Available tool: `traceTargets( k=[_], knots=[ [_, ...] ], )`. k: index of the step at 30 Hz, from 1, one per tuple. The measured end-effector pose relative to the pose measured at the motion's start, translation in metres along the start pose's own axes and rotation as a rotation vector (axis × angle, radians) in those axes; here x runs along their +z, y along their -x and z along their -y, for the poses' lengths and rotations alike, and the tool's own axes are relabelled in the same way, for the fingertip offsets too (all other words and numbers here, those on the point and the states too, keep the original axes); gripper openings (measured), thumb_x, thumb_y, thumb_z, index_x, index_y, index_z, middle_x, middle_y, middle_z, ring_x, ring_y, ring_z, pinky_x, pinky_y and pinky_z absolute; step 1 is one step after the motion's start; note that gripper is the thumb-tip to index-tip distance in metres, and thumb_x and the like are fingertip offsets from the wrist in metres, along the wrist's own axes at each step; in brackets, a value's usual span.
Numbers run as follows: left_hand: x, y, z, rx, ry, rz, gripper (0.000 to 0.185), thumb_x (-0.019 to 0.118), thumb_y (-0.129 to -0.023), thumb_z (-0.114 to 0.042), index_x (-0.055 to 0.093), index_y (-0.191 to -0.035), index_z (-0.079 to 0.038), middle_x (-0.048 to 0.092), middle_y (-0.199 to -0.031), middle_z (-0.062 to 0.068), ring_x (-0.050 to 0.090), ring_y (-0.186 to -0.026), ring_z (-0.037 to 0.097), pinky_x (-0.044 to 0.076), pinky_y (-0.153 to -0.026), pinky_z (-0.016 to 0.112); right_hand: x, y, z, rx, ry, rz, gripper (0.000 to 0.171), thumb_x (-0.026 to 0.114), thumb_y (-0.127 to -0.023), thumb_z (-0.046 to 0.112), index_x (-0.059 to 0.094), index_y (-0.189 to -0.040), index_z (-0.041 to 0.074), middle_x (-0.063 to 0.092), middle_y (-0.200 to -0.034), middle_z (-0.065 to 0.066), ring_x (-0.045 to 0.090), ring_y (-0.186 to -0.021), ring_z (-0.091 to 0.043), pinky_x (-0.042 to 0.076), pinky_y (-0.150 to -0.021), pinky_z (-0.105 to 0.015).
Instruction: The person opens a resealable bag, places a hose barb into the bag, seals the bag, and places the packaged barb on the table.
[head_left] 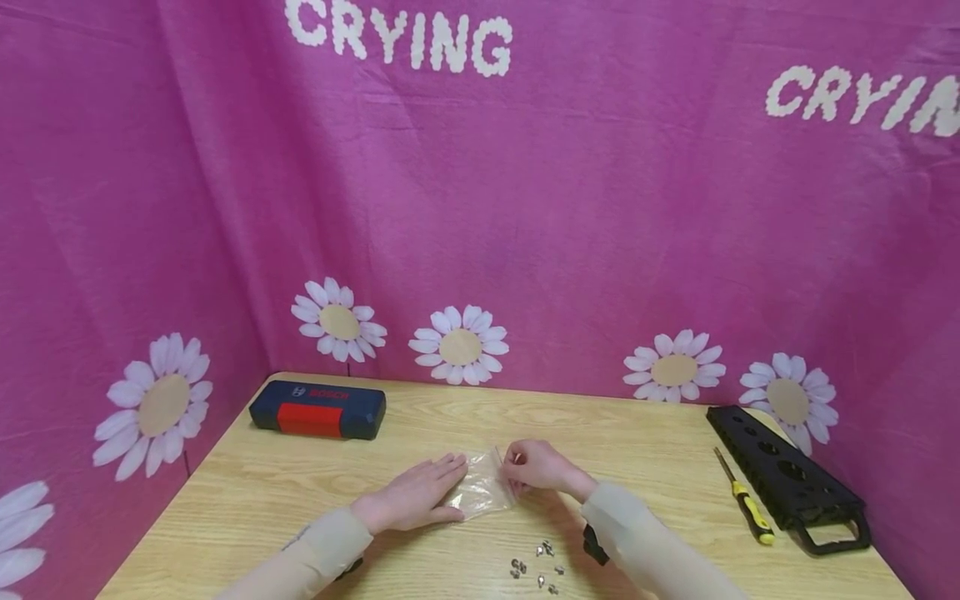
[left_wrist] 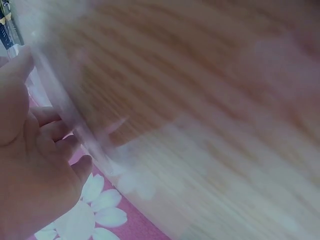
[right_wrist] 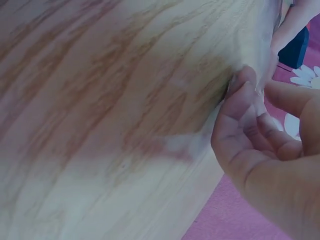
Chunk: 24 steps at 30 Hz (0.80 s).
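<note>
A clear plastic zip bag (head_left: 482,490) lies on the table in front of me, its zip edge toward the right. My left hand (head_left: 417,495) rests on the bag's left side with the fingers straight and the thumb apart. At the opposite edge, the curled fingers of my right hand (head_left: 546,467) pinch the bag near its zip. In the right wrist view, the right thumb and fingertips (right_wrist: 245,80) come together at the table surface. Nearer to me, between the forearms, several small shiny metal pieces (head_left: 542,550) lie loose.
A dark blue and red Bosch case (head_left: 318,410) stands at the back left of the wooden table (head_left: 450,417). To the right lie a yellow-handled screwdriver (head_left: 750,510) and a long black holder with holes (head_left: 787,475). A pink curtain (head_left: 525,208) hangs behind.
</note>
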<state>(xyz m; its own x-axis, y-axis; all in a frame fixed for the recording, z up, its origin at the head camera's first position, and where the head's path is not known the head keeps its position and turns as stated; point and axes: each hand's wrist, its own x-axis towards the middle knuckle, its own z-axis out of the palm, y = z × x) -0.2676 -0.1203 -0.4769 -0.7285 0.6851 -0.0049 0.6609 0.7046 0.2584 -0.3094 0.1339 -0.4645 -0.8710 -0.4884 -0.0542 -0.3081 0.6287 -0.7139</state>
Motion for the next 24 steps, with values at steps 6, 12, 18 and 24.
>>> traceTargets(
  k=[6,12,18,24],
  knots=[
    [0.000,0.003,0.000,-0.008,0.000,0.001,0.069,0.062,-0.105,-0.040,0.045,-0.154,0.005,0.044,-0.161,0.022,0.040,-0.150,0.039,0.035,-0.121,0.054,0.002,0.003,0.000,0.028,-0.087,0.015,0.013,0.069,-0.096,0.002,0.065,-0.084,0.000,0.070,-0.070,-0.007,0.062,-0.061,-0.008,0.057,-0.058,-0.025],
    [-0.001,0.005,0.004,-0.029,0.015,-0.007,0.067,0.062,-0.105,-0.038,0.046,-0.153,0.006,0.044,-0.160,0.023,0.041,-0.149,0.040,0.036,-0.120,0.056,0.004,0.007,0.002,0.041,-0.168,0.031,0.013,0.071,-0.096,0.002,0.064,-0.085,-0.002,0.071,-0.071,-0.009,0.065,-0.062,-0.009,0.060,-0.060,-0.027],
    [-0.005,0.005,0.009,-0.030,0.062,-0.021,0.070,0.066,-0.103,-0.038,0.046,-0.152,0.008,0.044,-0.160,0.025,0.039,-0.150,0.042,0.033,-0.121,0.057,0.003,0.010,0.006,0.042,-0.198,0.029,0.013,0.071,-0.096,0.001,0.064,-0.085,-0.002,0.070,-0.069,-0.007,0.064,-0.060,-0.007,0.060,-0.059,-0.027],
    [-0.004,-0.003,0.007,0.019,0.046,-0.124,0.061,0.069,-0.102,-0.028,0.051,-0.147,0.010,0.051,-0.153,0.027,0.047,-0.144,0.043,0.039,-0.118,0.055,0.004,0.012,0.008,0.057,-0.227,0.008,0.011,0.070,-0.096,0.001,0.064,-0.087,-0.004,0.072,-0.072,-0.010,0.066,-0.061,-0.009,0.061,-0.061,-0.029]
  ],
)
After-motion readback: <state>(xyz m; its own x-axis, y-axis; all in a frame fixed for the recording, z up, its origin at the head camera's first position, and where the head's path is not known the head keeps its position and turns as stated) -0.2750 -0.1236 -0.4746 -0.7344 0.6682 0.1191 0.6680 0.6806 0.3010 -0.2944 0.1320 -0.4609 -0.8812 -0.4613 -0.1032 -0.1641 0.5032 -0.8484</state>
